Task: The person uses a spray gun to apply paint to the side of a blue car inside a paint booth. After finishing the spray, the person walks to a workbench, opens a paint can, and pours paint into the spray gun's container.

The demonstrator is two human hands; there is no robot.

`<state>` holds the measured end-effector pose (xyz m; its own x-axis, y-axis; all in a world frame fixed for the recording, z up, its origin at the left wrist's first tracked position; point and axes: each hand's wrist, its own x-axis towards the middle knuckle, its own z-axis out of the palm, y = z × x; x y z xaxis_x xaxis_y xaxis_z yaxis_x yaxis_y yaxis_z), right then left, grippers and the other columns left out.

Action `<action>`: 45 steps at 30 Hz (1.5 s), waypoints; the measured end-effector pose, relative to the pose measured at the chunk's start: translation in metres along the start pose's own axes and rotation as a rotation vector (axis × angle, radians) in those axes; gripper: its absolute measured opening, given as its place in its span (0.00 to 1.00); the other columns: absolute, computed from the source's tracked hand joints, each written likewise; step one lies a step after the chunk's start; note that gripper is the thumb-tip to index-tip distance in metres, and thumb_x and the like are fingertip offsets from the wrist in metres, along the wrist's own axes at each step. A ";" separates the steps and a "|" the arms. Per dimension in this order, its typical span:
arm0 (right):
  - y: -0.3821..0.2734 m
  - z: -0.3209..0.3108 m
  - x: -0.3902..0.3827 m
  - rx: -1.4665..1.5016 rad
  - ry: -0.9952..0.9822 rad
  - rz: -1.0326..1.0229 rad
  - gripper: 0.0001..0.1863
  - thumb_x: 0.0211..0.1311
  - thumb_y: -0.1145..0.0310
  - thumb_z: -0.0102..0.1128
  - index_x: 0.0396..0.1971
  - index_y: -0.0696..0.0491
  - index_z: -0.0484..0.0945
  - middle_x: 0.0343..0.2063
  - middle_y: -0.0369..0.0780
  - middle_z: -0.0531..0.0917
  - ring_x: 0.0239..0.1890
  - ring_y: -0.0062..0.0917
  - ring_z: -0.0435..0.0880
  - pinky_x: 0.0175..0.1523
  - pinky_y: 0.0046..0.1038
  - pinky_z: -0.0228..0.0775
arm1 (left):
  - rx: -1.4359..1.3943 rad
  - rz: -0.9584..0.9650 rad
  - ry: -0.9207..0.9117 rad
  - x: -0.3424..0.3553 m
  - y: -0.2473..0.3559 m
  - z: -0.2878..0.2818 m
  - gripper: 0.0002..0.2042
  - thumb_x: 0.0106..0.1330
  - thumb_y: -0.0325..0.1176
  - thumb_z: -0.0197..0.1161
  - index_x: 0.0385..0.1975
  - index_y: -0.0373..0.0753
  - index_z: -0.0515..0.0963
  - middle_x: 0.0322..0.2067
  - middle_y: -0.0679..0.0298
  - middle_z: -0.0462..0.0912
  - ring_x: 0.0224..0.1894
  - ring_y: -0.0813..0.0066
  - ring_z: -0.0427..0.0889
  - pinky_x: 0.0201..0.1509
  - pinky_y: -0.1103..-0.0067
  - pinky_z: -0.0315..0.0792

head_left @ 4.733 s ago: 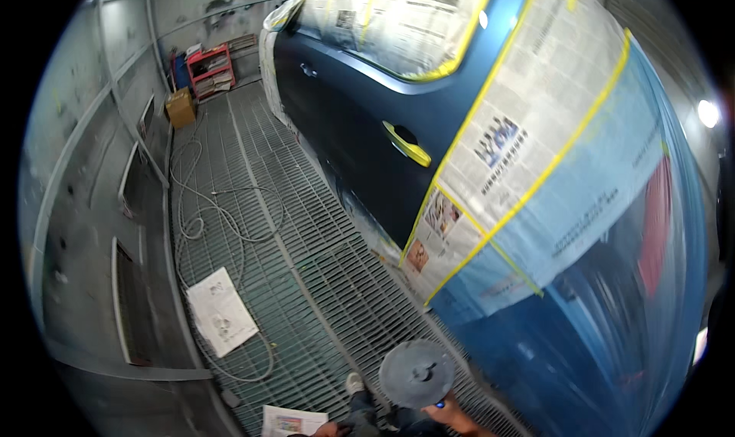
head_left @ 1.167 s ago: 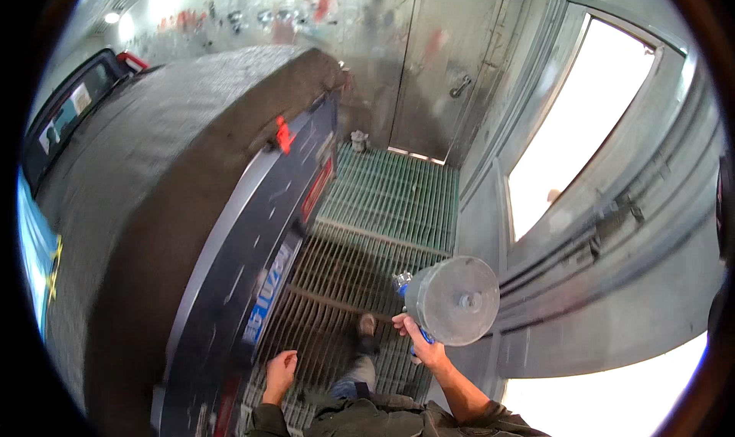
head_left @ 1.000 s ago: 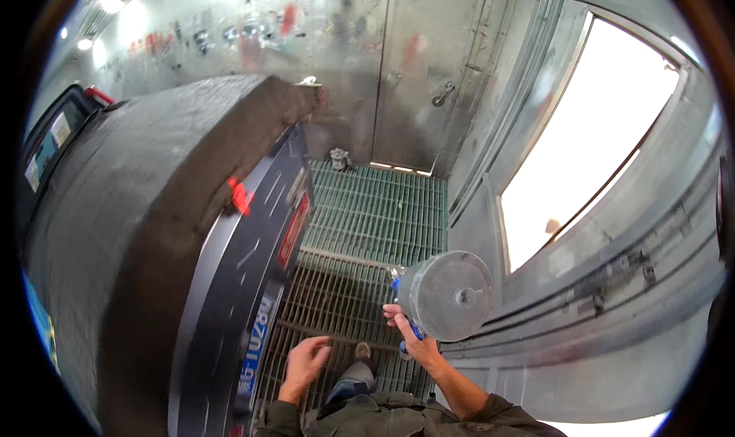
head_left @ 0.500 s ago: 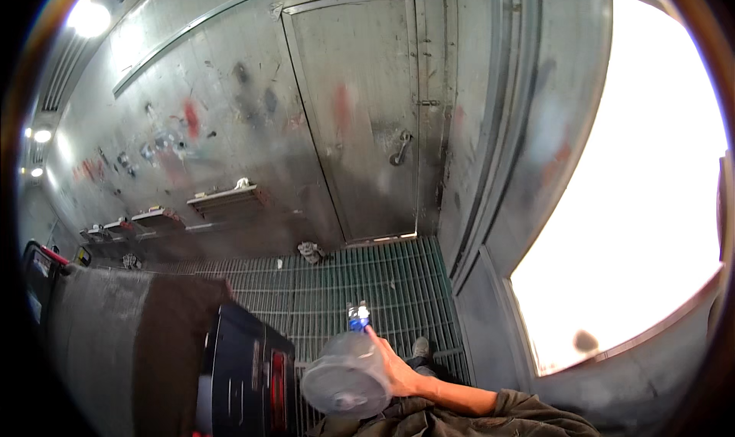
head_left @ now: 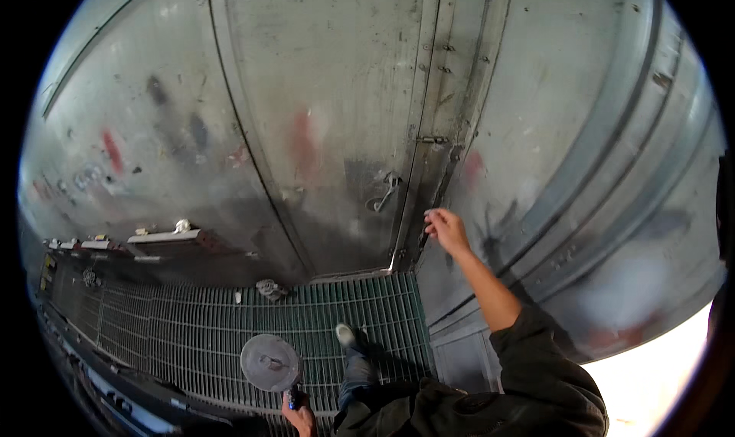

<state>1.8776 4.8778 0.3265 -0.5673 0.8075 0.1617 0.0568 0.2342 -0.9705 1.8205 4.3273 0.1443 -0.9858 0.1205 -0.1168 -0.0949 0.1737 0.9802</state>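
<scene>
Ahead of me at twelve o'clock stands the grey metal door (head_left: pixel 329 123) of the spray booth, paint-smudged, its latch handle (head_left: pixel 385 194) near the right edge. Underfoot, the green floor grating (head_left: pixel 230 322) runs off toward nine o'clock. My right hand (head_left: pixel 446 230) reaches up at one o'clock, fingers loosely curled and holding nothing, just beside the door's frame edge. My left hand (head_left: pixel 300 415), at six o'clock, is wrapped around the grip of the spray gun (head_left: pixel 272 364), its round lidded cup on top. Held one-handed and low, I judge the gun could tip or knock the grating while my attention is on the door.
</scene>
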 end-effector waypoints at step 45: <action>0.050 -0.055 0.278 0.057 0.064 0.415 0.19 0.70 0.56 0.49 0.41 0.57 0.79 0.29 0.35 0.81 0.31 0.18 0.79 0.39 0.23 0.73 | 0.161 0.698 -1.163 0.323 0.133 0.622 0.16 0.43 0.35 0.67 0.31 0.33 0.79 0.39 0.42 0.71 0.44 0.39 0.72 0.46 0.60 0.68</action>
<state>1.7677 5.1441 0.3333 -0.4537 0.8594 -0.2359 0.2232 -0.1467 -0.9637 1.5759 4.9974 0.1379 -0.1298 0.9605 0.2460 0.4659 -0.1600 0.8702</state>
